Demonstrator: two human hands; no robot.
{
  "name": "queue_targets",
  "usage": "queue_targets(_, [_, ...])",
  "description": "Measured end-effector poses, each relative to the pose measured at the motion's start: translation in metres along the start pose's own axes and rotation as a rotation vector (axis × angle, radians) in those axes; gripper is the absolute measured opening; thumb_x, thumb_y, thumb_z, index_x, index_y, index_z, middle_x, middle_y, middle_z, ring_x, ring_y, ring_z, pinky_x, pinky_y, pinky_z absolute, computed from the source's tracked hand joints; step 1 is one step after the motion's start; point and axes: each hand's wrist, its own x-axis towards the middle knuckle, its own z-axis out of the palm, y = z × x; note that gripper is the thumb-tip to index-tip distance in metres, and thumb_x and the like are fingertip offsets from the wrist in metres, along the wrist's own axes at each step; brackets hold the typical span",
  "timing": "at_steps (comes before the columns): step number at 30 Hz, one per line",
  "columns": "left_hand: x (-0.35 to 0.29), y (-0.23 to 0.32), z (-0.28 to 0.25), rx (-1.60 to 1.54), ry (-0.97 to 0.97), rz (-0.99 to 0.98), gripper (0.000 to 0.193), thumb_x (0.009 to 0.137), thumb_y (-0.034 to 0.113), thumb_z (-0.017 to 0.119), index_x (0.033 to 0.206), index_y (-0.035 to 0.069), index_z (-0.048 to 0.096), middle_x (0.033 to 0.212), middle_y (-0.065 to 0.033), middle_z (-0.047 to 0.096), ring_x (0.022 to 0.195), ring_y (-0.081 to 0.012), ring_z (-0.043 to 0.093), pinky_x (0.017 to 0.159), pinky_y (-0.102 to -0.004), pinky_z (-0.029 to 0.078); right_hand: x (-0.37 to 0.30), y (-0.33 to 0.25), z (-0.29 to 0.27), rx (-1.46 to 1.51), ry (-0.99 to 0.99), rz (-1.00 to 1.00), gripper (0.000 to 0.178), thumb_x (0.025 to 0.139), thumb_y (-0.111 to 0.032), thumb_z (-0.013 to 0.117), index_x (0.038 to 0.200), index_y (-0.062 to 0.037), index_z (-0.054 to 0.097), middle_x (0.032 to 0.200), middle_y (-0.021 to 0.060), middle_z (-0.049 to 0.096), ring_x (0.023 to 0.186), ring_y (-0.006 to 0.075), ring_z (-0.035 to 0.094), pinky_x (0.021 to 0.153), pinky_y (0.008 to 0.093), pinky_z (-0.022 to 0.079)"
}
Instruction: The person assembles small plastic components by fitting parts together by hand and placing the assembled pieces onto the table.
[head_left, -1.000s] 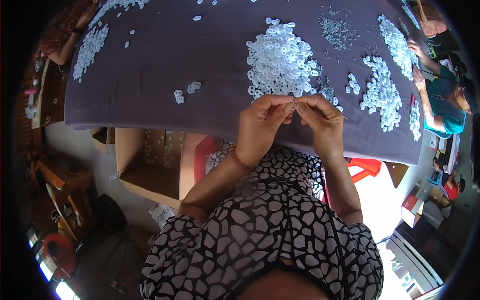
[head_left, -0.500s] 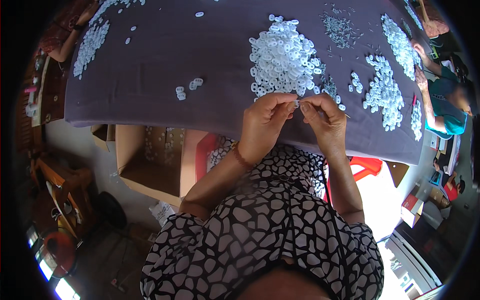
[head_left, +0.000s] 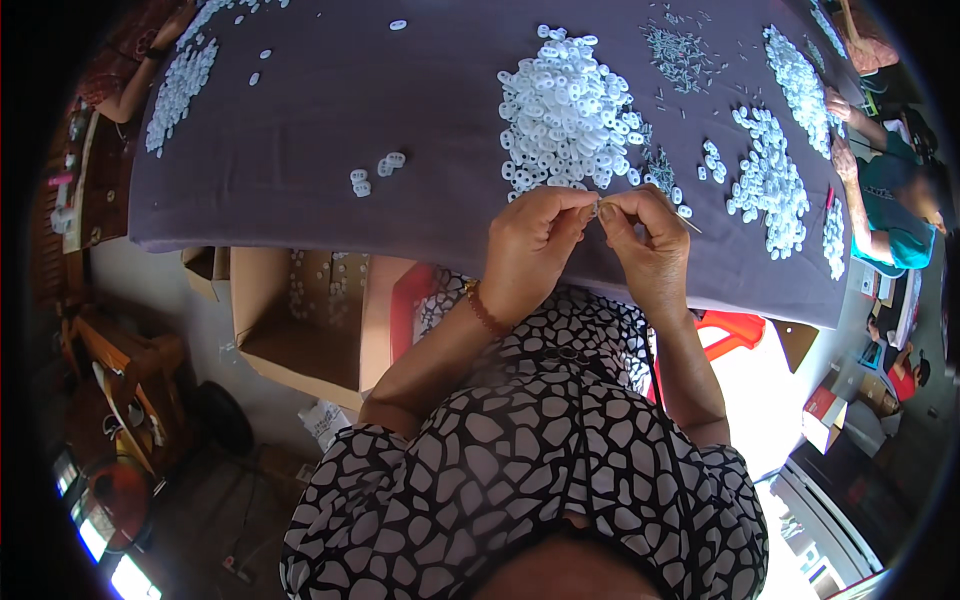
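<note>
Right, nearest of all, a black-and-white patterned garment was seen filling the lower view, and a reddish bracelet was worn at the left wrist. To the left, by the near edge of the dark-covered worktop, an open cardboard box was set, small pale bits visible at its far side.

And now the action: above the worktop's near part, the left hand and the right hand were held close together, thumb pressed to forefinger on each, fingertips all but meeting. Between them a small pale piece was pinched by both, so covered that its shape could not be told. A slim rod was spotted jutting past the right hand; whether it was gripped could not be told.

Just beyond, a big heap of white two-holed pieces was piled, grey pins strewn along its right side. Off left, a few loose pieces were grouped; over right, a second heap was spread. Farther out, more pins were scattered, and at the far right a white pile was flanked by a co-worker's hands.
</note>
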Motion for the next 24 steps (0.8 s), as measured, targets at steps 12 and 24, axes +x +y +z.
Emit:
queue_targets(12, [0.0028,-0.0001,-0.0025,-0.475,-0.072,-0.272,0.016,0.09,0.008,0.063,0.104,-0.001,0.064,0.091,-0.0063,0.066,0.079,-0.0114,0.063,0.07,-0.0243,0.054,-0.0041,-0.0015,-0.0068,0.206,0.009,0.244,0.009,0.088,-0.002,0.063,0.096,-0.0008,0.067,0.084,0.002,0.059,0.067,0.0075,0.056,0.06,0.0201,0.046])
queue_targets(24, [-0.0011,-0.0026,0.0029,-0.383,0.0,-0.2,0.012,0.091,0.006,0.061,0.099,-0.001,0.065,0.083,-0.0036,0.066,0.072,-0.0068,0.061,0.064,-0.0203,0.051,-0.0037,0.0016,-0.0016,-0.033,-0.007,0.055,0.002,0.086,0.003,0.062,0.086,0.0018,0.063,0.081,0.0028,0.056,0.064,0.008,0.054,0.057,0.0206,0.045])
